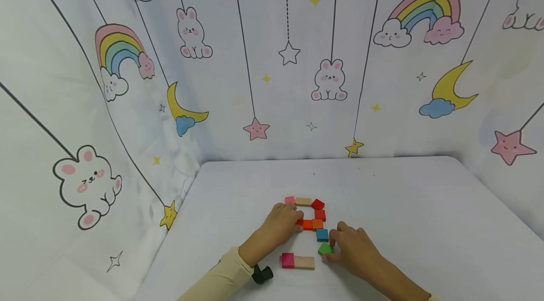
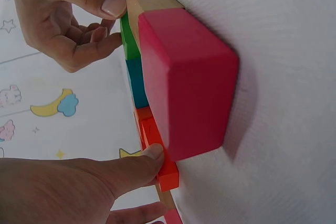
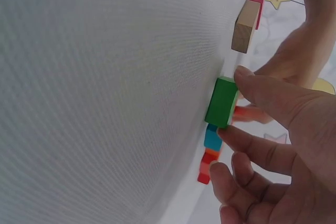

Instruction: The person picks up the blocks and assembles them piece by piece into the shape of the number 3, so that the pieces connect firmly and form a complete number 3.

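Observation:
Colored wooden blocks lie in a number-like line on the white table. My right hand (image 1: 355, 249) pinches a green pentagonal block (image 3: 222, 101) between thumb and index finger, just below a blue block (image 1: 322, 235). My left hand (image 1: 278, 226) holds a red-orange block (image 2: 167, 174) in the middle row by its left part, thumb on its near side; the far fingers are partly hidden. That block meets an orange block (image 1: 318, 224). At the bottom a crimson block (image 2: 194, 87) touches a plain wooden block (image 1: 304, 262), apart from the green one.
The top row has a pink block (image 1: 290, 200), a plain wooden block (image 1: 303, 202) and a red pentagonal block (image 1: 318, 204), with a red block (image 1: 320, 215) beneath. A black device (image 1: 262, 274) sits at my left wrist. A patterned white curtain (image 1: 289, 102) stands behind the table.

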The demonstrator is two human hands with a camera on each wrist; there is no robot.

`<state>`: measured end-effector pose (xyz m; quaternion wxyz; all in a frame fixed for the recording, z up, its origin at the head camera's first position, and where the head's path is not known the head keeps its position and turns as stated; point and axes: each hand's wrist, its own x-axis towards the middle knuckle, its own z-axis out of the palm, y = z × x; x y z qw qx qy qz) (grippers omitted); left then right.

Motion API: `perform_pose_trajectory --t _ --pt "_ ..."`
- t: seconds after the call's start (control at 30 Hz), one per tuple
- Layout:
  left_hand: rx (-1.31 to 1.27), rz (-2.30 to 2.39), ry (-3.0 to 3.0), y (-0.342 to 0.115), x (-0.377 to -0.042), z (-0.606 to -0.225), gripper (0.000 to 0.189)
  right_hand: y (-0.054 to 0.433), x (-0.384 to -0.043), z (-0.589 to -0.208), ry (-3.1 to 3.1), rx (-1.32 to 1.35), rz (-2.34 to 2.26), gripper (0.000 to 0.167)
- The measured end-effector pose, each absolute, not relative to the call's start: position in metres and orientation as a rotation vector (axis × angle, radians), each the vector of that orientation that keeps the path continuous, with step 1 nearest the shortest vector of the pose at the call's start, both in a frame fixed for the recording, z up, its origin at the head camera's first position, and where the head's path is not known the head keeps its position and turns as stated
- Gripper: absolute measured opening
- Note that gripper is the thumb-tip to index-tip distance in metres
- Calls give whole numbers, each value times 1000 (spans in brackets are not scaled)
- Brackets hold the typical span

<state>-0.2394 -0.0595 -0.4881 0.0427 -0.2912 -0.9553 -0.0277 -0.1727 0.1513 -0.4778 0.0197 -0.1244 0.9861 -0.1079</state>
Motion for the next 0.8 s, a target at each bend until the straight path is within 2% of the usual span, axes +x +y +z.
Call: perform_pose_trajectory --t 0.8 --pt "-905 -75 -2908 -60 -240 -489 25 153 -175 -476 3062 -366 -340 39"
